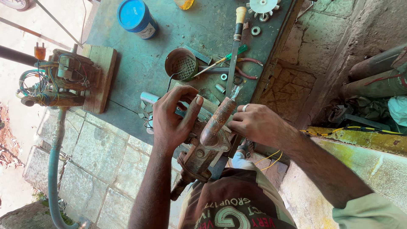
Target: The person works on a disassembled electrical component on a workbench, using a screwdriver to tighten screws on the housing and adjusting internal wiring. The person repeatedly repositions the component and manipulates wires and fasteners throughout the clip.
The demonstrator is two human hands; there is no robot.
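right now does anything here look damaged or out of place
The metal pump body between the left hand and right hand is heavily rusted, its pipe stub crusted orange. Loose rings and bearings lie scattered on the green table.

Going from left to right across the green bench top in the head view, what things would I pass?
Wooden block wound with coloured wires → blue-lidded round tin → round metal cup with a mesh bottom → green-handled screwdriver → long file with a pale wooden handle → white plastic fan wheel.
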